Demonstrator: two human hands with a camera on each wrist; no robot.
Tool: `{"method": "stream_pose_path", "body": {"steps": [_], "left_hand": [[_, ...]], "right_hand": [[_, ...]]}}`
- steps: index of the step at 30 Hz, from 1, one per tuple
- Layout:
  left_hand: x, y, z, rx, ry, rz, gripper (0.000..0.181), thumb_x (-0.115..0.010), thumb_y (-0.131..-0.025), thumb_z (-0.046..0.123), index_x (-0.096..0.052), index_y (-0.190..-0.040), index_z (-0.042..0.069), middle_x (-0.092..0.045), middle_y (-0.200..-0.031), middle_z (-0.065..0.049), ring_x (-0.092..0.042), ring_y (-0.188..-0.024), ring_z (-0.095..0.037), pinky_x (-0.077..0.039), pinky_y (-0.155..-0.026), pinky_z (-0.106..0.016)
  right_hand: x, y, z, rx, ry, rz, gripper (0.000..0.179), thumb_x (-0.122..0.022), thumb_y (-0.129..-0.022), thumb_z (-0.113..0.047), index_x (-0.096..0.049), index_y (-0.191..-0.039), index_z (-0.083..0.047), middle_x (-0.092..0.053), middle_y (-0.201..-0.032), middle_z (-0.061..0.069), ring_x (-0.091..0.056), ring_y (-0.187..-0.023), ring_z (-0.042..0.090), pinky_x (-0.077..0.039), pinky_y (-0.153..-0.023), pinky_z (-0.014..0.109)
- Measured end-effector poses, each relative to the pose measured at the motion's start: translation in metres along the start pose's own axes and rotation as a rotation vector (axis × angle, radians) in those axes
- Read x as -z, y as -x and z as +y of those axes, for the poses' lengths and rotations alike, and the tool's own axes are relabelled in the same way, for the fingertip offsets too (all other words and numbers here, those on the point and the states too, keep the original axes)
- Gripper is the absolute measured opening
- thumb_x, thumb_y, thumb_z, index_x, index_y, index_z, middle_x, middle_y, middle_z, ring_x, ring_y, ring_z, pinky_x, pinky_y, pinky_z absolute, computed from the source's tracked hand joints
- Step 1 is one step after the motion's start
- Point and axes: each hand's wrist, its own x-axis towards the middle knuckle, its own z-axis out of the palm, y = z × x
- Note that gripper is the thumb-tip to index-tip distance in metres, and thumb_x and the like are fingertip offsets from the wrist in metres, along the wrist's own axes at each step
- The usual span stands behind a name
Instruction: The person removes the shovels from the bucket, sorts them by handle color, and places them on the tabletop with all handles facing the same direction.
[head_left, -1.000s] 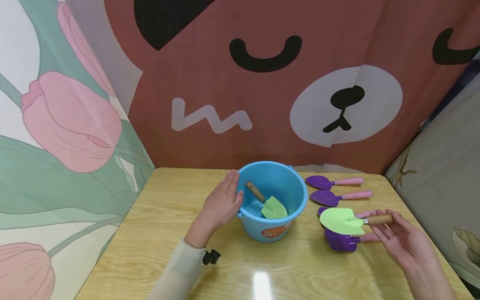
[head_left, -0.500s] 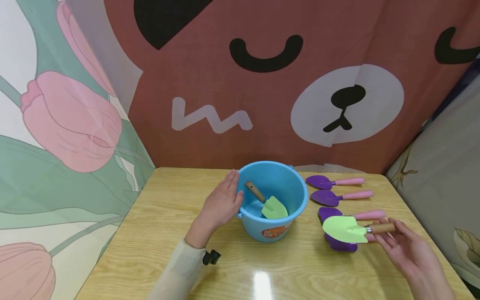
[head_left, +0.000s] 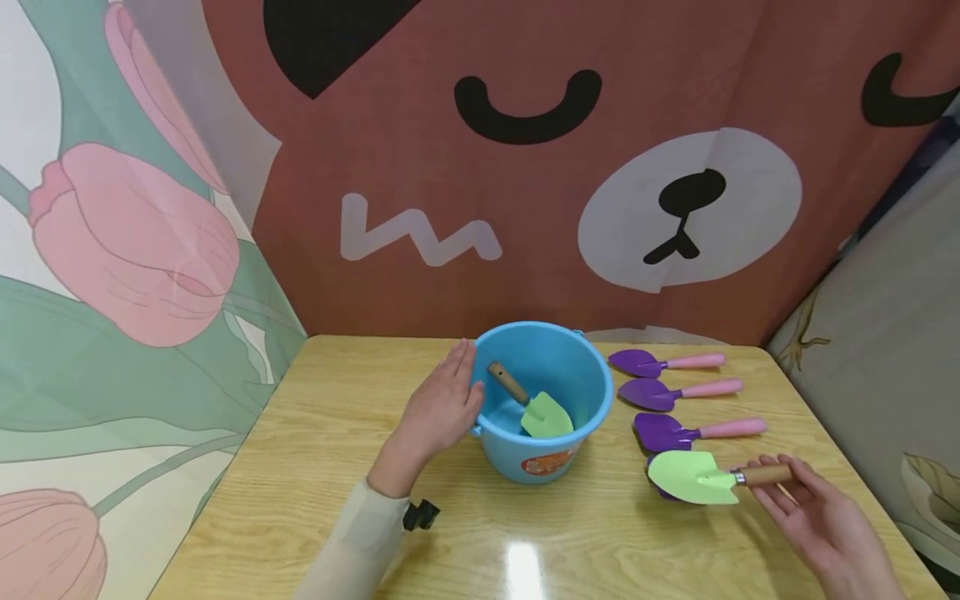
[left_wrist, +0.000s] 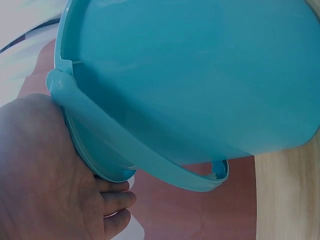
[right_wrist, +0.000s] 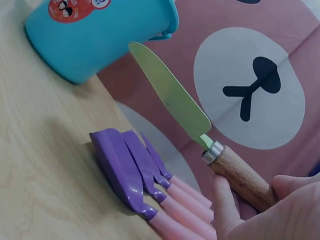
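Note:
My left hand [head_left: 442,404] rests with straight fingers on the left rim of a blue bucket [head_left: 498,458]. In the left wrist view, the palm [left_wrist: 45,170] lies along that rim, beside the bucket's hanging handle [left_wrist: 135,145]. Inside the bucket is a light green trowel [head_left: 546,414] with a wooden handle. My right hand [head_left: 821,508], palm up, holds a second light green trowel [head_left: 693,477] by its wooden handle [right_wrist: 242,177], blade pointing left. It hovers over several purple trowels [head_left: 651,393] with pink handles. The nearest purple one is mostly hidden beneath it.
The purple trowels lie in a column on the wooden table [head_left: 315,483], right of the bucket. A brown bear-print cloth [head_left: 405,300] hangs along the table's back edge. Patterned cloths [head_left: 135,375] stand at both sides.
My right hand has lowered the green trowel toward the table's front edge, uncovering the third purple trowel and covering the nearest one. My left hand and the bucket stay put.

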Motion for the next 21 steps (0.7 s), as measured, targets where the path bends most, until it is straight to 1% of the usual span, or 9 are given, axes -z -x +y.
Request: {"method": "stream_pose_path", "body": {"steps": [5,11,13,16,20,21], "left_hand": [[0.001,0.0,0.0,0.005,0.01,-0.002,0.066,-0.034,-0.107,0.038,-0.019,-0.161,0.002,-0.018,-0.169,-0.012,-0.015,-0.156,-0.027,-0.021,-0.125,-0.044],[0.001,0.0,0.001,0.009,0.007,-0.009,0.067,-0.034,-0.107,0.038,-0.018,-0.161,0.003,-0.017,-0.169,-0.011,-0.015,-0.156,-0.027,-0.02,-0.125,-0.043],[0.001,-0.001,0.001,0.008,0.009,-0.008,0.067,-0.034,-0.107,0.038,-0.018,-0.161,0.003,-0.017,-0.169,-0.011,-0.015,-0.156,-0.027,-0.02,-0.125,-0.043],[0.0,-0.001,0.0,0.007,0.012,-0.005,0.067,-0.034,-0.107,0.039,-0.019,-0.161,0.003,-0.018,-0.169,-0.011,-0.015,-0.156,-0.027,-0.02,-0.125,-0.043],[0.0,0.0,0.0,0.003,0.011,0.003,0.066,-0.034,-0.107,0.039,-0.02,-0.161,0.002,-0.019,-0.168,-0.012,-0.017,-0.156,-0.028,-0.021,-0.125,-0.043],[0.0,0.0,0.0,0.005,0.01,0.001,0.066,-0.034,-0.107,0.039,-0.02,-0.161,0.002,-0.019,-0.169,-0.011,-0.016,-0.156,-0.027,-0.021,-0.125,-0.043]], "right_hand": [[0.007,0.005,0.002,-0.022,-0.022,-0.089,0.045,-0.026,-0.112,-0.019,-0.067,-0.115,-0.002,-0.068,-0.117,0.014,-0.065,-0.116,0.034,-0.049,-0.106,0.048],[0.014,0.009,0.002,-0.1,-0.058,-0.097,0.047,-0.025,-0.112,-0.024,-0.068,-0.12,-0.005,-0.064,-0.12,0.011,-0.062,-0.12,0.03,-0.04,-0.116,0.047],[0.017,0.01,0.001,-0.116,-0.04,-0.104,0.049,-0.024,-0.112,-0.026,-0.068,-0.121,-0.006,-0.065,-0.119,0.013,-0.062,-0.119,0.031,-0.04,-0.116,0.046],[0.021,0.012,0.001,-0.12,-0.038,-0.073,0.047,-0.025,-0.112,-0.025,-0.068,-0.117,-0.006,-0.066,-0.118,0.012,-0.063,-0.118,0.034,-0.041,-0.115,0.045],[0.026,0.012,0.0,-0.109,-0.013,-0.008,0.042,-0.029,-0.112,-0.024,-0.068,-0.112,-0.008,-0.066,-0.116,0.01,-0.065,-0.115,0.034,-0.044,-0.113,0.045],[0.028,0.011,-0.001,-0.111,-0.012,-0.005,0.043,-0.029,-0.112,-0.025,-0.068,-0.112,-0.008,-0.066,-0.116,0.011,-0.065,-0.115,0.035,-0.044,-0.113,0.045]]}}
